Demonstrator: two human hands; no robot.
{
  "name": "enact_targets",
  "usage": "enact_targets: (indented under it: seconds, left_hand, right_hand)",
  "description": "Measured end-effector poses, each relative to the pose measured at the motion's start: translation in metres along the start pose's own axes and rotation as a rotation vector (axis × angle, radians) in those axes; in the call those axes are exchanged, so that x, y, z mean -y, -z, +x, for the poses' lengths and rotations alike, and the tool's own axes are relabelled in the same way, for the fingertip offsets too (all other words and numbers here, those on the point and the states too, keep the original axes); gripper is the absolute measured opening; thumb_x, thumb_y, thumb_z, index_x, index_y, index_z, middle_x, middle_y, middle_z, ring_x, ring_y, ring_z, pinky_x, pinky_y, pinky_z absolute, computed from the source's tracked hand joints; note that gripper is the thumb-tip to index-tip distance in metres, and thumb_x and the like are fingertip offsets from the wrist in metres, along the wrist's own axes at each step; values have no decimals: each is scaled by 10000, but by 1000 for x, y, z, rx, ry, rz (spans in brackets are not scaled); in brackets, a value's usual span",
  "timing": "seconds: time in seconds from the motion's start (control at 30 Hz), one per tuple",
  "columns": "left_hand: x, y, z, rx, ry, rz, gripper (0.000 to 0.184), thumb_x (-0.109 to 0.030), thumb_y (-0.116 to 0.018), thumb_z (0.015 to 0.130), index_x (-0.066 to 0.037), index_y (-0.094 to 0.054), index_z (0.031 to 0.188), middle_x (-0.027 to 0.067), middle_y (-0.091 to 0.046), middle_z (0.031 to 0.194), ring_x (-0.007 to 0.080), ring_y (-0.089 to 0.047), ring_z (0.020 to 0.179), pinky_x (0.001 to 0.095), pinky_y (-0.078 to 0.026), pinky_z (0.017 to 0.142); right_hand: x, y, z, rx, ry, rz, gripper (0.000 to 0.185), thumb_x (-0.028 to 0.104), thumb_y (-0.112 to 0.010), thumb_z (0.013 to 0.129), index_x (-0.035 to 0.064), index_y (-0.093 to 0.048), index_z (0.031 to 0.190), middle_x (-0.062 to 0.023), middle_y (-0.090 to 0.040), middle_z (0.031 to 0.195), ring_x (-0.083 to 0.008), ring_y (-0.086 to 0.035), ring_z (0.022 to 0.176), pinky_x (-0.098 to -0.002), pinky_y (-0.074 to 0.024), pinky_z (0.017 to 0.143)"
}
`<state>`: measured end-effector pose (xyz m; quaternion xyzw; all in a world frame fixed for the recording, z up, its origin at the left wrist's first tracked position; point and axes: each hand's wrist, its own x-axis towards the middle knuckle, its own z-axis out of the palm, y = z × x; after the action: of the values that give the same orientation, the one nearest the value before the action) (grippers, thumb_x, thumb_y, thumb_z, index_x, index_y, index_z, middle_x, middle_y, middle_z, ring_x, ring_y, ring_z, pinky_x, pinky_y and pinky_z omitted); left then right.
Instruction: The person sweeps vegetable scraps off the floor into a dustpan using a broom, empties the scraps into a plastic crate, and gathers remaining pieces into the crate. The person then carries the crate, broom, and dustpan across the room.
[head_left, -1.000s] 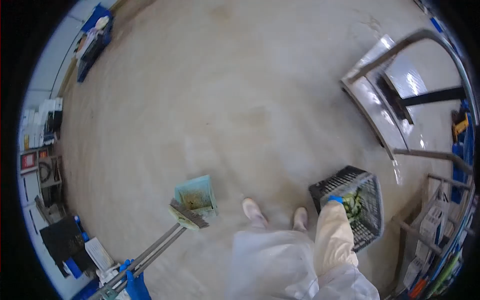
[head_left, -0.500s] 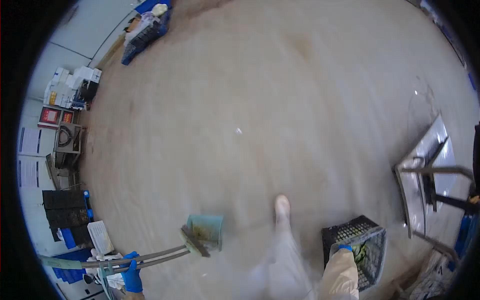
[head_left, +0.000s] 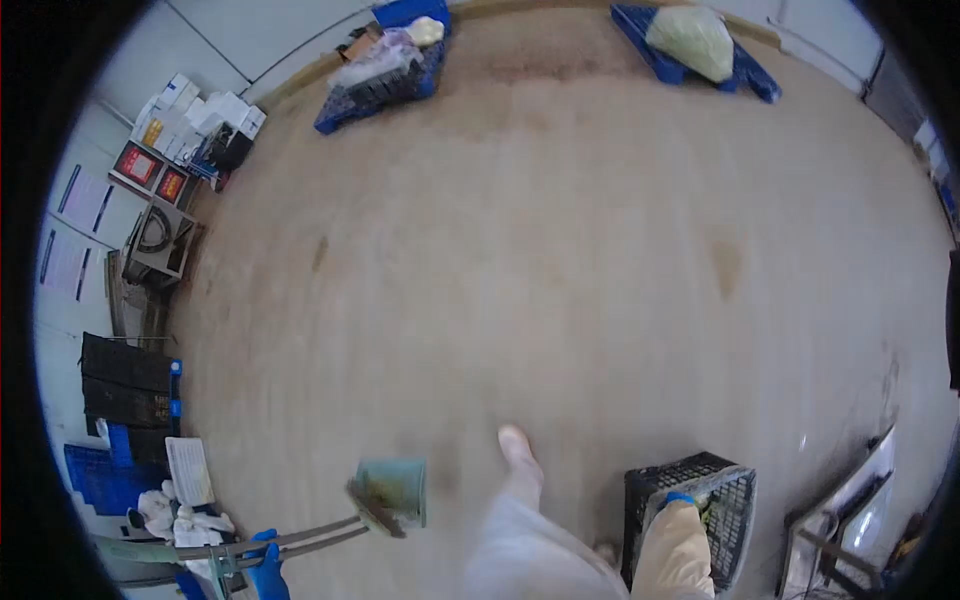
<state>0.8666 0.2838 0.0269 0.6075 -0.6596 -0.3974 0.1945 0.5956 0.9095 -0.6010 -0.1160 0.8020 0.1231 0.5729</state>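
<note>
My left hand [head_left: 265, 565], in a blue glove, is closed round the long handles of a broom [head_left: 376, 508] and a green dustpan [head_left: 408, 488] at the lower left. The broom's bristles rest against the dustpan's opening. On the right, my right hand [head_left: 680, 498], also blue-gloved, grips the near rim of a black plastic crate [head_left: 735, 520]; its fingers are mostly hidden by the sleeve. Some green vegetable matter shows inside the crate. One white boot [head_left: 517, 445] is forward on the floor between the dustpan and the crate.
Blue pallets [head_left: 660, 60] with bags and a dark crate stand along the far wall. At the left wall are white boxes [head_left: 180, 120], a metal stand [head_left: 160, 245], black crates [head_left: 125, 385] and blue bins. A metal cart [head_left: 840, 520] is at the lower right.
The view has turned and moved forward, bringing the far pallets into sight. The metal cart has slid down to the lower right. Both hands keep their holds, and the crate and dustpan travel along.
</note>
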Motion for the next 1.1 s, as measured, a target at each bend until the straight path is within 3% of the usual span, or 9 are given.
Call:
enact_targets:
  seconds: [0.13,0.23,0.37,0.5,0.6,0.77,0.93,1.0,1.1]
  left_hand:
    - [68,78,-56,-68,-11,-78,274,-81,-570,714,-101,-491,976,16,-525,910,104,-495,778,236,-434,591]
    - [109,106,-53,131,-224,195,279,-91,-578,713,-77,-511,983,23,-523,896,102,-497,777,236,-444,570]
    - [79,84,-113,141,-3,100,300,-113,-607,681,-41,-516,958,53,-527,915,130,-500,829,262,-476,592]
    - [112,101,-148,104,-31,66,313,-116,-611,679,-35,-512,965,52,-524,921,133,-501,829,260,-483,560]
    - [138,132,-170,104,-69,75,297,-105,-595,694,-57,-508,974,42,-516,953,127,-506,825,254,-473,573]
    - [71,149,-213,-67,-18,-70,282,-76,-550,726,-77,-492,1002,44,-513,982,133,-506,868,271,-465,646]
    - [54,201,-176,29,-20,-137,281,-81,-533,743,-70,-483,1019,54,-508,997,137,-504,876,283,-462,677]
    - [41,213,-147,59,-48,-122,280,-81,-531,747,-70,-484,1022,51,-506,1002,137,-503,878,279,-460,679]
    - [12,213,-104,125,-93,-193,268,-76,-534,751,-66,-493,1016,39,-508,991,133,-498,873,263,-450,684]
  right_hand:
    - [-5,-63,-71,-90,3,6,273,255,-451,741,176,-562,977,-77,-518,1062,-246,-482,1002,-375,-375,846]
    - [-2,-62,-65,-149,-117,172,271,254,-455,729,155,-564,957,-85,-529,1033,-249,-494,977,-368,-391,813]
    - [-2,-61,-59,-269,-304,475,271,253,-461,714,127,-567,929,-95,-545,995,-253,-510,943,-359,-413,768]
    - [-5,-63,-55,-442,-93,614,325,276,-584,623,43,-578,850,-156,-573,909,-296,-531,891,-363,-434,722]
    - [9,-46,-101,-478,-156,779,308,240,-576,620,17,-567,832,-177,-572,875,-315,-539,840,-365,-434,693]
    - [42,-7,-214,-542,-192,1030,279,180,-561,614,-26,-548,802,-211,-571,819,-347,-551,754,-370,-434,643]
    - [66,11,-271,-575,-187,878,260,195,-540,643,-17,-557,793,-219,-563,840,-323,-545,809,-373,-425,680]
    - [62,-32,-234,-590,75,227,253,207,-514,679,-6,-561,807,-208,-562,867,-304,-537,850,-368,-421,705]
    - [115,-21,-300,-628,-83,570,244,217,-512,689,16,-568,815,-195,-564,871,-307,-536,845,-367,-423,701]
